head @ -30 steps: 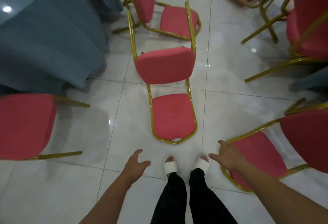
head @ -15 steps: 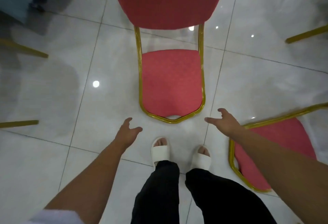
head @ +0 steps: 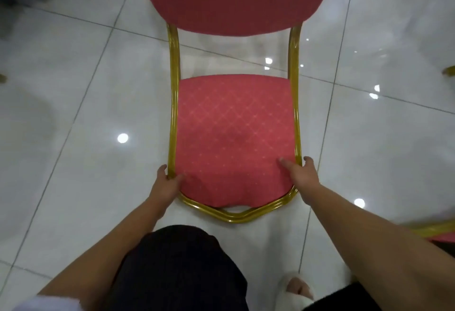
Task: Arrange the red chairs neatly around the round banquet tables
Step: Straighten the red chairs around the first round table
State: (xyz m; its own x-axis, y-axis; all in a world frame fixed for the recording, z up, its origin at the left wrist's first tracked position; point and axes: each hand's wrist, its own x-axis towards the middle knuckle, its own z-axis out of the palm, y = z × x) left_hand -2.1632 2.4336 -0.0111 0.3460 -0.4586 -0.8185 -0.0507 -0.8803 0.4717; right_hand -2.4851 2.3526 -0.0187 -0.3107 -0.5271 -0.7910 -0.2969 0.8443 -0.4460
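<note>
Red chair (head: 234,135) seat between 2 hands, left hand (head: 164,185) and right hand (head: 303,178) fingers apparently gripping frame

floor (head: 81,103): glossy white tiles, thin grout lines | ceiling-light reflections (head: 122,138)

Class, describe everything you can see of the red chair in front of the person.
The red chair stands upright on the glossy white tiled floor. Its padded seat is red fabric with a faint gold diamond pattern; the plain red backrest fills the top of the view. A gold ribbed metal frame rims the seat and rises as two posts to the backrest. The left hand grips the seat's front left corner, the right hand the front right.
</note>
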